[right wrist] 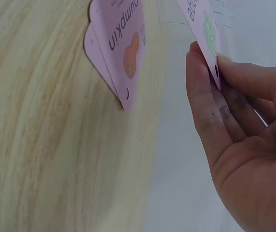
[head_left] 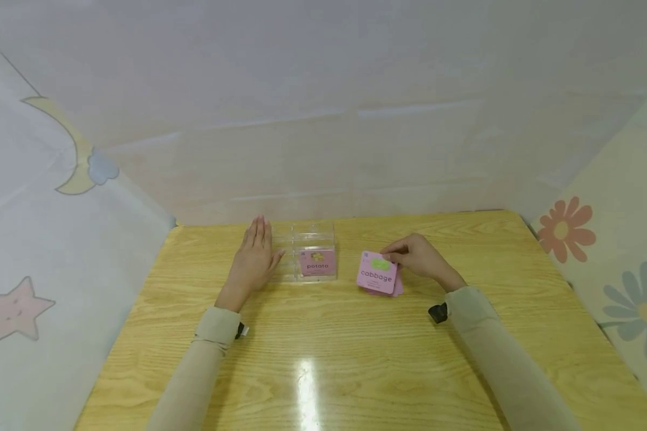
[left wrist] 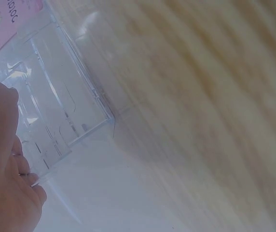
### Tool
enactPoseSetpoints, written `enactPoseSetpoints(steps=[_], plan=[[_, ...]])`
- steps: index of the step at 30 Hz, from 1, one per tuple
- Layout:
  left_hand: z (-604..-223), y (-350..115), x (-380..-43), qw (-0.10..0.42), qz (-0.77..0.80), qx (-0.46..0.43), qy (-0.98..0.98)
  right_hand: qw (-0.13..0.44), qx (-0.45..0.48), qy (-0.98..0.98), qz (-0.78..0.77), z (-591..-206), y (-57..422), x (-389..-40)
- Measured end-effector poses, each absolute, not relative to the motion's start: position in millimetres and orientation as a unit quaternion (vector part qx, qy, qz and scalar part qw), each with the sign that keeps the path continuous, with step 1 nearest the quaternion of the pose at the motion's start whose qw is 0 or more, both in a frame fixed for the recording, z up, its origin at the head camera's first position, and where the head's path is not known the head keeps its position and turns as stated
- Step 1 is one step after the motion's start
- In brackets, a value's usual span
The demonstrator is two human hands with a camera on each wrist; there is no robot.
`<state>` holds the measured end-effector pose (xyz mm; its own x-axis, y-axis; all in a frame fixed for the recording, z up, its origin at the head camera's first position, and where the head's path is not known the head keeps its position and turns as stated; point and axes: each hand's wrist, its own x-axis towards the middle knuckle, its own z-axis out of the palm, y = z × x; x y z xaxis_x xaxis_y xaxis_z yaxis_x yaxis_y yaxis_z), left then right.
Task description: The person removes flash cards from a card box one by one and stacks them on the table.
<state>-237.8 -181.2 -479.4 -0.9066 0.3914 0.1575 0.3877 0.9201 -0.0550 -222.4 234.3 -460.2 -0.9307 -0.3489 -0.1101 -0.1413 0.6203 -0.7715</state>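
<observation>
My right hand pinches a pink card lettered "cabbage" by its edge, thumb against the printed face. In the right wrist view that card is raised apart from a small pile of pink cards, whose top one is a "pumpkin" card. A clear plastic divided box stands to the left of the cards. Inside its front right compartment sits a pink "potato" card. Along the box's left side lies my left hand, fingers straight and together, the thumb reaching to the box.
The wooden table has its back edge just behind the box. Pale cloth rises behind it, and printed cloth panels flank both sides. Bright glare marks the table front.
</observation>
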Motion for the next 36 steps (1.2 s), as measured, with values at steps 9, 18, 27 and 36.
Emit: enactPoseSetpoints(steps=[9,18,27,36], plan=[[-481,-182,-238,0.086,0.009,-0.202,-0.975,0.129,-0.144,0.891,-0.410,-468,238,-223],[-481,-182,-239,0.092,0.009,-0.203,-0.975,0.123,-0.144,0.894,-0.405,-478,245,-229],[-482,-183,-239,0.088,0.011,-0.202,-0.975,0.131,-0.139,0.893,-0.407,-484,246,-231],[-483,-183,-239,0.083,0.010,-0.203,-0.976,0.132,-0.123,0.901,-0.393,-487,243,-231]])
